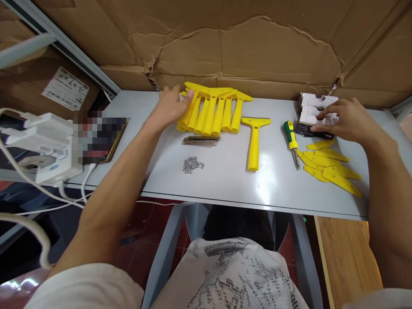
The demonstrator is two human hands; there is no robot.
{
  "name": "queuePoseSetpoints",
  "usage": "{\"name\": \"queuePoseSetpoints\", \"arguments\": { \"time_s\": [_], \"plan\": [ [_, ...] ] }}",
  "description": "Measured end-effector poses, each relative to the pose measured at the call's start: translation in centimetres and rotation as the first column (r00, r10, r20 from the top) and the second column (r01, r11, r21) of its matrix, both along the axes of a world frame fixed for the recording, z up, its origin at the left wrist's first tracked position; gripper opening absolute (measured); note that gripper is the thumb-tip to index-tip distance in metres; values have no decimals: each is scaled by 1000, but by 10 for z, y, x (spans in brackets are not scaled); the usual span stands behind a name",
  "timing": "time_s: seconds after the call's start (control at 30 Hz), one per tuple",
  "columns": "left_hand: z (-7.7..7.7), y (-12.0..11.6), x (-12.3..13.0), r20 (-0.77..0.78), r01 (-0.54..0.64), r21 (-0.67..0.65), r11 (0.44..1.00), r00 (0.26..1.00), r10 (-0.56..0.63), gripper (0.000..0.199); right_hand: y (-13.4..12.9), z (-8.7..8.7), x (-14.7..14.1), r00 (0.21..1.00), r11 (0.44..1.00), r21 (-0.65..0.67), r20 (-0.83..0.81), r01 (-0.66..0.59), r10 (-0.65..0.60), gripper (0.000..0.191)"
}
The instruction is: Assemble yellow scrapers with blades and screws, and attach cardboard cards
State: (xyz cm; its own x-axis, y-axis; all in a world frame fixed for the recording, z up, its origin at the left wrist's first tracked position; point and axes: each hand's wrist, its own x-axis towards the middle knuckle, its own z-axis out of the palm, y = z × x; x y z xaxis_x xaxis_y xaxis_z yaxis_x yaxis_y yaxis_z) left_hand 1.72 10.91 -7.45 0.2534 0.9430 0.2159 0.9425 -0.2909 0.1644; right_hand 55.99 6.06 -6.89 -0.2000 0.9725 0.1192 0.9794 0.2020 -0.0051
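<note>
My left hand [173, 105] is at the left end of a row of yellow scraper handles [210, 113], thumb against them; whether it grips one is unclear. My right hand [344, 118] has its fingers and thumb around the edge of a stack of white and black cards [317, 105] at the back right. A single yellow handle [254, 146] lies apart, head toward the back. Flat metal blades [201, 141] and a pile of small screws [192, 165] lie left of it. To its right are a green and yellow screwdriver [291, 139] and flat yellow plates [331, 165].
A phone [112, 139], partly blurred, and a white power strip [56, 150] with cables occupy the left side. Cardboard [244, 51] stands behind the white table [219, 184]. Below its front edge is a grey chair [167, 249], with a wooden surface [349, 257] at right.
</note>
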Motion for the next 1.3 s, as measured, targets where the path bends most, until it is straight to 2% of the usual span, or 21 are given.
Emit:
{"name": "queuePoseSetpoints", "arguments": {
  "time_s": [0.03, 0.07, 0.1, 0.17, 0.2, 0.27, 0.3, 0.37, 0.43, 0.47, 0.53, 0.57, 0.63, 0.67, 0.77, 0.8, 0.87, 1.0, 1.07, 1.2, 1.3],
  "plan": [
    [7, -8, 8, 58, -130, 60, 990, 990, 127, 91, 0, -1, 0, 1000, 1000, -12, 7, 10, -10, 64],
    [14, -17, 19, 79, -152, 109, 982, 986, 144, 86, -1, -1, 0, 1000, 1000, -19, 5, 22, -22, 65],
    [20, -26, 33, 65, -71, 133, 989, 996, 63, 75, -1, -1, -1, 999, 999, -17, -5, 34, -34, 63],
    [27, -41, 64, -12, 200, 123, 972, 980, -200, 52, -2, 0, -1, 999, 999, 2, -31, 45, -45, 53],
    [27, -46, 81, -62, 337, 110, 935, 941, -332, 43, -2, 0, -1, 998, 999, 15, -46, 45, -44, 45],
    [23, -52, 111, -171, 573, 114, 812, 816, -552, 36, -3, 1, 1, 994, 998, 46, -108, 40, -35, 30],
    [19, -54, 123, -234, 661, 129, 739, 745, -625, 38, -4, 2, 2, 986, 996, 76, -164, 45, -32, 27],
    [12, -53, 142, -368, 768, 131, 626, 624, -689, 42, -7, 3, 3, 941, 977, 187, -336, 99, -31, 24],
    [8, -51, 153, -450, 810, 115, 575, 559, -697, 39, -8, 6, 1, 835, 924, 311, -550, 222, -16, 23],
    [7, -49, 156, -469, 818, 106, 566, 543, -697, 35, -7, 7, -2, 756, 887, 357, -655, 292, 15, 28],
    [4, -47, 161, -480, 826, 89, 557, 526, -703, 30, -2, 8, -8, 523, 816, 388, -843, 429, 126, 41],
    [3, -46, 163, -479, 831, 85, 550, 518, -709, 27, 1, 8, -12, 380, 807, 358, -907, 470, 181, 42],
    [0, -46, 167, -476, 845, 88, 527, 501, -723, 24, 5, 6, -18, 133, 848, 262, -965, 461, 226, 31],
    [-1, -47, 168, -484, 855, 94, 510, 487, -727, 23, 6, 4, -20, 69, 880, 228, -973, 417, 220, 22],
    [1, -49, 170, -538, 878, 135, 460, 455, -710, 29, -3, 1, -27, 34, 957, 187, -982, 224, 184, 4],
    [5, -50, 169, -544, 877, 165, 452, 463, -699, 32, -8, 1, -30, 18, 972, 168, -986, 162, 167, 4],
    [17, -53, 164, -505, 848, 253, 466, 527, -684, 36, -19, 3, -39, -43, 993, 114, -992, 37, 116, 9],
    [45, -58, 144, -331, 710, 390, 586, 702, -630, 36, -37, 11, -62, -138, 988, 99, -987, -120, 82, 9],
    [51, -60, 132, -286, 647, 428, 631, 759, -585, 35, -43, 12, -74, -162, 978, 109, -983, -177, 80, 8],
    [40, -62, 114, -216, 475, 586, 657, 873, -438, 31, -52, 8, -91, -93, 963, 86, -994, -256, 64, 32],
    [24, -63, 106, -200, 383, 660, 647, 919, -340, 36, -58, 2, -102, -8, 960, 82, -997, -268, 83, 30]
  ]
}}
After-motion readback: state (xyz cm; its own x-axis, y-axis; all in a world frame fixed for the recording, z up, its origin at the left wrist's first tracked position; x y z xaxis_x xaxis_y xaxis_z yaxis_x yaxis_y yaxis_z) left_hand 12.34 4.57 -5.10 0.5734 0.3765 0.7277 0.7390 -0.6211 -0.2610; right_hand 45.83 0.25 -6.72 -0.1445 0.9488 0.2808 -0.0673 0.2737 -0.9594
